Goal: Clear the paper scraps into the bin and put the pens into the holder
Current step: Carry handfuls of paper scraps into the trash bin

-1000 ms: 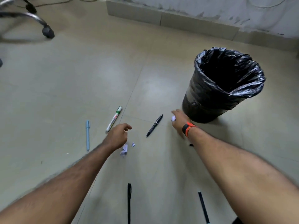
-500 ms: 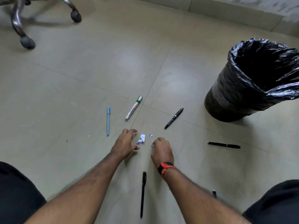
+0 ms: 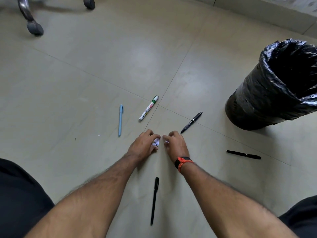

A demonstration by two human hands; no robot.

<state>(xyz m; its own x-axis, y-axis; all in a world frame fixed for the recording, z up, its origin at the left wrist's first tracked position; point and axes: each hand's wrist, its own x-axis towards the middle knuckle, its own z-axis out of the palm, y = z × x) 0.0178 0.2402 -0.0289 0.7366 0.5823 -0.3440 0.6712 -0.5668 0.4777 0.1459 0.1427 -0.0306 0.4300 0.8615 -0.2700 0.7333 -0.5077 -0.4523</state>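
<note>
Small white paper scraps point(image 3: 156, 142) lie on the floor between my two hands. My left hand point(image 3: 143, 145) curls its fingers around them from the left. My right hand point(image 3: 175, 143), with an orange band on the wrist, pinches a scrap point(image 3: 166, 142) from the right. Around them lie a light blue pen point(image 3: 120, 120), a white whiteboard marker point(image 3: 148, 108) with a green cap, and three black pens: point(image 3: 191, 122) up right, point(image 3: 243, 154) far right, point(image 3: 154, 200) near me. The bin point(image 3: 267, 93), lined with a black bag, stands at the right. No holder is in view.
A chair's wheeled base point(image 3: 33, 27) stands at the top left. A wall skirting point(image 3: 257, 9) runs along the top right. A tiny white scrap point(image 3: 99, 135) lies left of the blue pen. My dark-clothed knees point(image 3: 18, 200) frame the bottom corners.
My right hand came back from beside the bin to the scraps. Both hands have closed in on the scraps, and the view has shifted down and left.
</note>
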